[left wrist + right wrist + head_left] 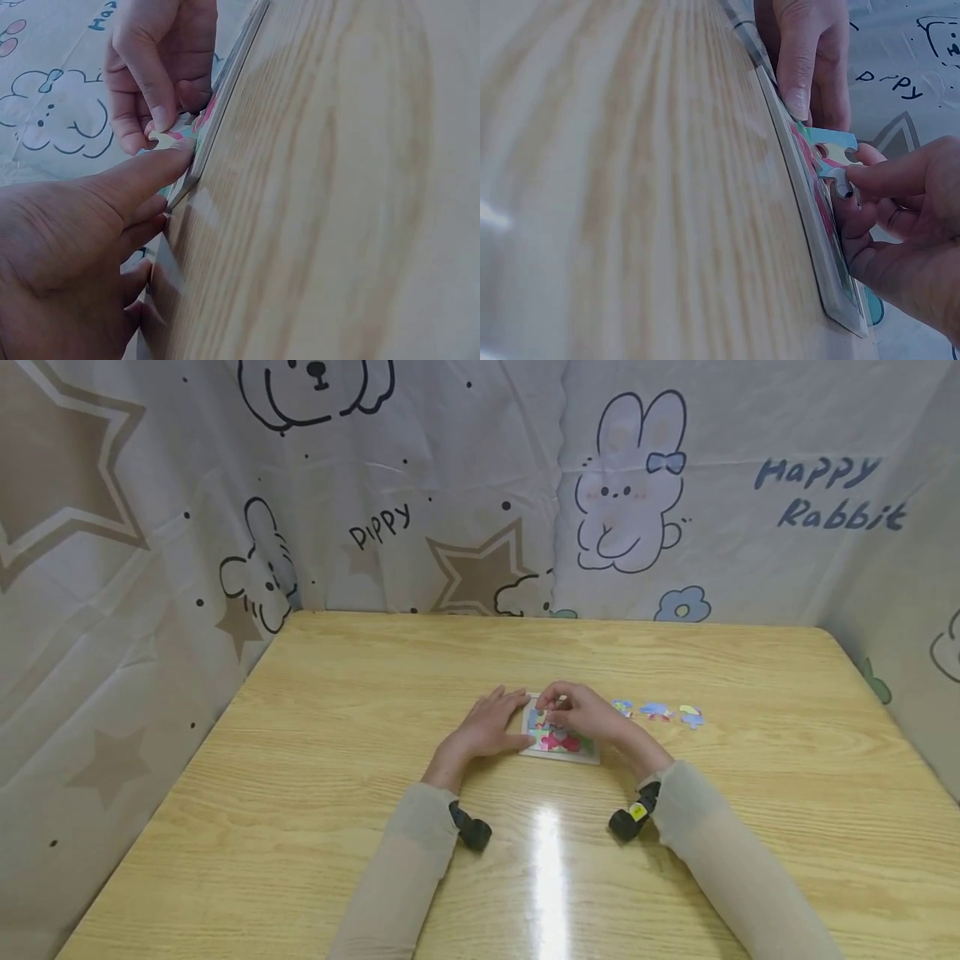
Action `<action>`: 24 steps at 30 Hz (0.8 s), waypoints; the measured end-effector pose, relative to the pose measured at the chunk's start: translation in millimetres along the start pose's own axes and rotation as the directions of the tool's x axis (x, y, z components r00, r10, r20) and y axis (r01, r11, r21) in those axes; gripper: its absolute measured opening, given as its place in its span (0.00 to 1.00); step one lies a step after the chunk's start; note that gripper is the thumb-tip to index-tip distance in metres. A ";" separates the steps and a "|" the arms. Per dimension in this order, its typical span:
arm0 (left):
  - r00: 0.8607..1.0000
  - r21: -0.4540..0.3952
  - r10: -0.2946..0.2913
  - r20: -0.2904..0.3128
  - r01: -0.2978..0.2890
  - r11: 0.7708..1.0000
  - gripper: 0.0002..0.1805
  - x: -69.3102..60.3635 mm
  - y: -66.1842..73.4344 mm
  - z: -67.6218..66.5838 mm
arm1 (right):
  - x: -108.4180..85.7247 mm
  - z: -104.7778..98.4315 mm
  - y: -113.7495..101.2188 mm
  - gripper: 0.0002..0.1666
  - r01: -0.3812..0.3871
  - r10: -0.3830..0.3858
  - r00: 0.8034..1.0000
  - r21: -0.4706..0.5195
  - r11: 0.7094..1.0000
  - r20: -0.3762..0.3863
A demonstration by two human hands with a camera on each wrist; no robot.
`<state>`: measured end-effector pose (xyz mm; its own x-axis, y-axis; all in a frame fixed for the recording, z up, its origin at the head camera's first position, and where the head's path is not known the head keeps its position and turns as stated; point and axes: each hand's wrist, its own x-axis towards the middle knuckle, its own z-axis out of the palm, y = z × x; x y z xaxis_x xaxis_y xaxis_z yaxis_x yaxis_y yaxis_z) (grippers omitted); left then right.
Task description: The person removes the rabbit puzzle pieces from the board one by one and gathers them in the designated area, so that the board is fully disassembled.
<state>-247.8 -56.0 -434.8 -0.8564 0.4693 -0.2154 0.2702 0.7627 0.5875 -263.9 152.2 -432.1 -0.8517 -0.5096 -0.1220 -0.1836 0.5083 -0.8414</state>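
Puzzle piece (834, 138), blue and yellow with a white part: you have it over the left part of the puzzle tray (562, 760), tilted up from the picture surface. Can't tell if its lower edge touches the pieces below. Your right hand (588, 710) pinches it between thumb and fingertips, thumb and index almost together, other fingers curled behind.

Your left hand (491, 727) is spread wide at the tray's left side: fingers extended toward the far left corner, thumb reaching to the near-left part, its tip on the tray's edge area. It grips no piece; it rests against the tray. Tray lies flat on the worktop (300, 793), pale rim, with fitted pieces (562, 742) in pink, red and green along the near side.

Right of the tray, just past your right hand, three loose pieces lie in a row: one partly behind the hand (622, 707), a middle one (656, 711), and a blue and yellow one farthest right (692, 717).

Black wrist cameras at both your cuffs, left (474, 833) and right (626, 824); beige sleeves (397, 877). Bright glare streak (551, 877) in front of the tray. Behind: printed cloth (720, 410) with rabbit, stars, lettering.
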 end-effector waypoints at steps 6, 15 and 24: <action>1.000 -0.015 -0.006 -0.008 0.006 1.000 0.40 -0.3 0.1 0.1 | 0.2 -0.2 0.0 0.10 0.012 -0.012 1.000 0.013 1.000 0.006; 1.000 -0.018 -0.009 -0.001 0.009 1.000 0.41 -0.9 1.3 -0.4 | -0.5 2.5 -3.2 0.09 0.068 -0.068 0.998 -0.043 0.997 -0.017; 1.000 -0.021 -0.014 0.003 0.014 1.000 0.41 -1.6 2.0 -0.6 | -0.2 6.0 -3.9 0.10 0.089 -0.092 0.995 -0.076 0.993 -0.033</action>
<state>-246.1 -55.6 -432.9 -0.8589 0.4598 -0.2256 0.2488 0.7595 0.6010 -260.1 146.1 -431.9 -0.8470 -0.5309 -0.0267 -0.2955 0.5120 -0.8066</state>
